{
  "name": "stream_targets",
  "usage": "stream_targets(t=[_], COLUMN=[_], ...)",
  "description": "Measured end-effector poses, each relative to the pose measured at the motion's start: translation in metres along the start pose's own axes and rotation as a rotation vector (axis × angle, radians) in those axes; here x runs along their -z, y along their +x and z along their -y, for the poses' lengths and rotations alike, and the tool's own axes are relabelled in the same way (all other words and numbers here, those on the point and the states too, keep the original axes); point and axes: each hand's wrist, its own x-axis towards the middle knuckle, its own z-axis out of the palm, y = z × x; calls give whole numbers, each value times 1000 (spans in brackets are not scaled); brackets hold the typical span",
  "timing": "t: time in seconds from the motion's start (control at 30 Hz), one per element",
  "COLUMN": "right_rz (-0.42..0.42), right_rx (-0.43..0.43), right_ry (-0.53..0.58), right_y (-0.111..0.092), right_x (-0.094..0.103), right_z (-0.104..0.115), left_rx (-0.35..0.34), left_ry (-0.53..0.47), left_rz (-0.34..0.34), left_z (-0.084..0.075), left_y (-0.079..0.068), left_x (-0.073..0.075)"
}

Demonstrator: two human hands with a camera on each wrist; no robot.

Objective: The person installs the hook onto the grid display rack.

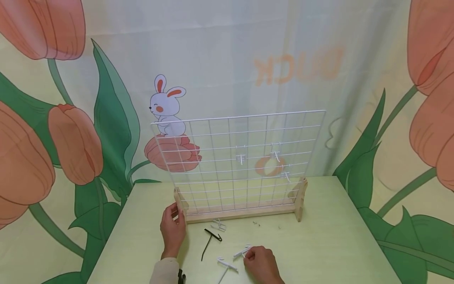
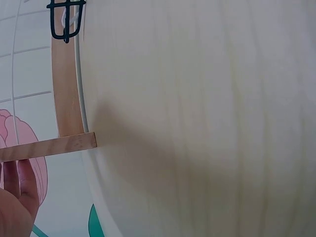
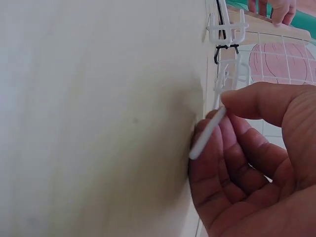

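A white wire grid [image 1: 228, 157] stands in a wooden stand [image 1: 241, 212]. My left hand [image 1: 173, 228] is at the stand's left end piece [image 2: 54, 145], fingertips against its outer side. Lower right, my right hand [image 1: 263, 263] pinches the rod of a white hook [image 1: 242, 251] between thumb and fingers; the rod's end [image 3: 207, 136] pokes out by the fingers. Three hooks hang on the grid's right half: one near the middle [image 1: 241, 158], one upper right [image 1: 276, 154] and one lower right [image 1: 286, 175].
Before the stand lie a white hook [image 1: 219, 225], a black hook [image 1: 211, 236] and another white hook [image 1: 227, 265]. Small bits [image 1: 256, 223] are scattered on the pale table [image 1: 337, 236]. A curtain [image 1: 220, 59] printed with tulips and a rabbit hangs behind.
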Motion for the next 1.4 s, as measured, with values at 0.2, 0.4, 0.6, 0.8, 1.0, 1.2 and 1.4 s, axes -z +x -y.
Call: stream_targets(t=[0.2, 0.4, 0.6, 0.8, 1.0, 1.2, 1.4], right_rz=[6, -9, -26, -55, -96, -166, -226], right_rx=[-15, 12, 46, 75, 111, 112, 142], right_ry=[47, 71, 118, 166, 187, 192, 246], right_y=[-1, -1, -1, -2, -2, -1, -2], right_x=[2, 5, 10, 18, 27, 35, 41], right_z=[0, 1, 6, 14, 22, 30, 36], left_rx=[-7, -8, -10, -8, 6, 38, 36], left_ry=[-5, 0, -9, -24, -56, -62, -61], left_rz=[-7, -9, -5, -5, -1, 19, 16], left_z=[-1, -1, 0, 3, 4, 2, 2], left_y=[0, 0, 1, 1, 2, 2, 2], left_x=[0, 0, -1, -1, 0, 1, 2])
